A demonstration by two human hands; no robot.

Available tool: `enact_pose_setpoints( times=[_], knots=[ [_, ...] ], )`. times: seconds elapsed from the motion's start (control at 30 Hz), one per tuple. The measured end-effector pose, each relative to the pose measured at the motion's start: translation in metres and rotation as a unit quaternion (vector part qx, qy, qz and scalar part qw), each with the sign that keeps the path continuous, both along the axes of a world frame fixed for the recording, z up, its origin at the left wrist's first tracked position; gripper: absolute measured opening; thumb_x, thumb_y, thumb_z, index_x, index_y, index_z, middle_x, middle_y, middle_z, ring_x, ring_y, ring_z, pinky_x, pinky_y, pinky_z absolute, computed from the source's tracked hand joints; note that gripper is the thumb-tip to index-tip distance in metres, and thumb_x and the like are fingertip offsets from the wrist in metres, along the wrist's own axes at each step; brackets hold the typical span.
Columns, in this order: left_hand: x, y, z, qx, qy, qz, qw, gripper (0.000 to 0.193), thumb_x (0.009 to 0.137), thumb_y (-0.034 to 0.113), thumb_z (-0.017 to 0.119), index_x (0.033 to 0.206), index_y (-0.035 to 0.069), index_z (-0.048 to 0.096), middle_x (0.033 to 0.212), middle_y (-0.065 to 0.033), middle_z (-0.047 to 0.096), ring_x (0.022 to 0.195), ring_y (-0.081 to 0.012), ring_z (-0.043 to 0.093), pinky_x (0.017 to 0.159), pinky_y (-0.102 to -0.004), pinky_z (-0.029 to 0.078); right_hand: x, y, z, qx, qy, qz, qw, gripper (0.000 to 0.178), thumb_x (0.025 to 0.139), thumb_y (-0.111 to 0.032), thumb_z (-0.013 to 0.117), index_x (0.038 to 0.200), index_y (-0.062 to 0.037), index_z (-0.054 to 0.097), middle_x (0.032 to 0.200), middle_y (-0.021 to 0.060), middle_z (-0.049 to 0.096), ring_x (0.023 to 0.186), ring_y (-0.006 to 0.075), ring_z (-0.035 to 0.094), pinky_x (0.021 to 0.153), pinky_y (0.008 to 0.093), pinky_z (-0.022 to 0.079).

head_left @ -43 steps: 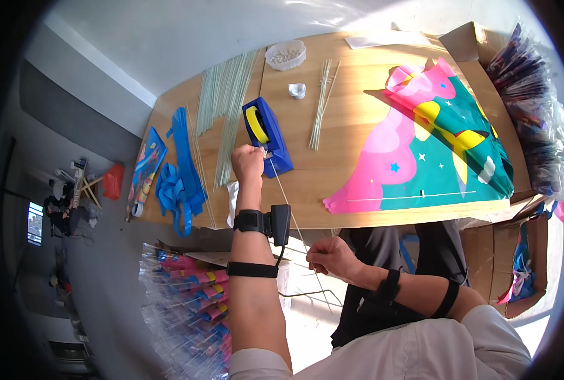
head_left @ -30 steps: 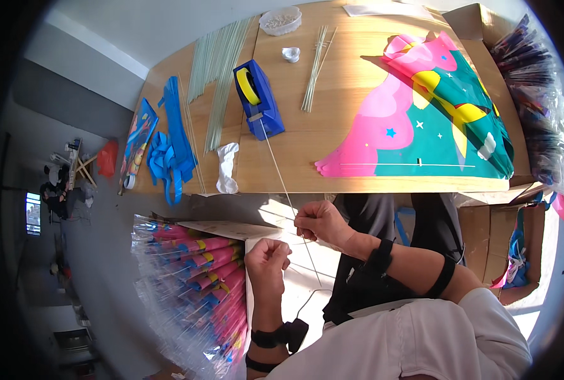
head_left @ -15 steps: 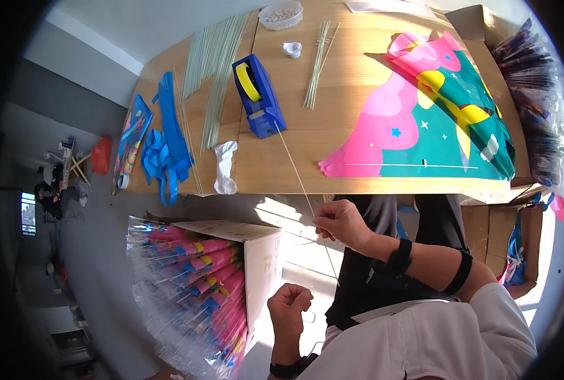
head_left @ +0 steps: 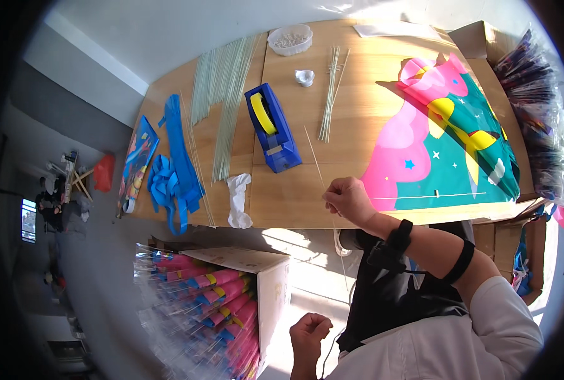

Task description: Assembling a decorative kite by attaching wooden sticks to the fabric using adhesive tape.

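Observation:
My right hand [head_left: 348,201] is over the table's front edge, thumb and fingers pinching a long thin rod [head_left: 315,157]. The rod slants, its upper end over the table and its lower end hanging past the edge. My left hand [head_left: 310,335] is low, in front of my body, its fingers curled and thumb pressed to them; whatever is inside, if anything, is hidden. Right of my right hand lies a pink and green printed sheet [head_left: 408,180] with yellow parts. A pale rod with a small dark piece lies along its near edge. A blue tape dispenser [head_left: 282,136] with yellow inside stands left of the rod.
On the table [head_left: 358,88] lie pale rods [head_left: 231,114], a smaller rod bundle [head_left: 328,98], blue straps [head_left: 175,139], crumpled white paper [head_left: 238,199] and a white bowl of small pieces [head_left: 290,42]. Below, a carton [head_left: 274,294] stands by plastic-wrapped pink bundles [head_left: 225,310].
The view has shifted, so the table sits lower in the picture. My right hand has moved the rod's upper end clear of the tape dispenser. My left hand stays closed, low down.

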State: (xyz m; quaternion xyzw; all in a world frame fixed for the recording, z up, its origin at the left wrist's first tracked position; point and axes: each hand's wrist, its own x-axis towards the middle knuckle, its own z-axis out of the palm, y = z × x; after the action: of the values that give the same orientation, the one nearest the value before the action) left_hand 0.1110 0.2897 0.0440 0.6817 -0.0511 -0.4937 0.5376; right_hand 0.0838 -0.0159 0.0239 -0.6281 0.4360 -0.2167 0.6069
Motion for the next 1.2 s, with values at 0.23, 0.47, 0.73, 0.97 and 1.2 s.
enact_pose_setpoints(
  times=[0.23, 0.47, 0.73, 0.97, 1.2],
  knots=[
    [-0.001, 0.002, -0.003, 0.008, 0.003, 0.002, 1.000, 0.005, 0.080, -0.004, 0.069, 0.085, -0.004, 0.066, 0.071, -0.0049, 0.065, 0.060, -0.0073, 0.055, 0.056, -0.0205, 0.042, 0.050, -0.059, -0.022, -0.310, 0.085, -0.065, 0.945, 0.014, 0.081, -0.011, 0.066, 0.076, 0.0025, 0.067, 0.066, 0.0109, 0.067, 0.060, 0.0160, 0.065, 0.058, 0.0320, 0.052],
    [-0.002, 0.004, -0.004, -0.002, 0.006, -0.003, 1.000, 0.006, 0.080, -0.004, 0.069, 0.085, -0.004, 0.066, 0.072, -0.0043, 0.065, 0.060, -0.0070, 0.055, 0.057, -0.0205, 0.043, 0.097, -0.046, 0.005, 0.174, -0.206, -0.124, 0.955, 0.013, 0.074, -0.007, 0.077, 0.079, 0.0016, 0.069, 0.069, 0.0071, 0.062, 0.062, 0.0144, 0.055, 0.056, 0.0306, 0.043],
    [0.005, 0.021, -0.029, 0.038, -0.005, -0.019, 0.999, 0.004, 0.079, -0.005, 0.068, 0.081, -0.005, 0.065, 0.067, -0.0056, 0.062, 0.057, -0.0081, 0.052, 0.053, -0.0210, 0.040, 0.101, -0.037, -0.006, 0.179, -0.252, -0.133, 0.942, 0.012, 0.069, -0.003, 0.074, 0.078, 0.0028, 0.069, 0.072, 0.0103, 0.065, 0.065, 0.0179, 0.056, 0.061, 0.0348, 0.043],
    [0.011, 0.028, -0.050, 0.045, 0.017, 0.013, 0.999, 0.003, 0.076, -0.009, 0.065, 0.078, -0.009, 0.062, 0.065, -0.0104, 0.061, 0.053, -0.0123, 0.052, 0.051, -0.0242, 0.040, 0.096, -0.037, -0.010, 0.105, -0.112, -0.121, 0.981, 0.018, 0.072, -0.014, 0.074, 0.073, 0.0040, 0.069, 0.066, 0.0092, 0.064, 0.061, 0.0162, 0.058, 0.057, 0.0318, 0.046],
    [0.009, 0.030, -0.056, 0.044, 0.032, 0.035, 0.998, 0.004, 0.076, -0.009, 0.064, 0.079, -0.009, 0.061, 0.065, -0.0106, 0.061, 0.054, -0.0131, 0.053, 0.052, -0.0251, 0.040, 0.112, -0.037, -0.001, 0.122, -0.129, -0.168, 0.970, 0.016, 0.072, -0.011, 0.076, 0.073, 0.0022, 0.068, 0.065, 0.0091, 0.065, 0.059, 0.0154, 0.060, 0.056, 0.0322, 0.048]
  ],
)
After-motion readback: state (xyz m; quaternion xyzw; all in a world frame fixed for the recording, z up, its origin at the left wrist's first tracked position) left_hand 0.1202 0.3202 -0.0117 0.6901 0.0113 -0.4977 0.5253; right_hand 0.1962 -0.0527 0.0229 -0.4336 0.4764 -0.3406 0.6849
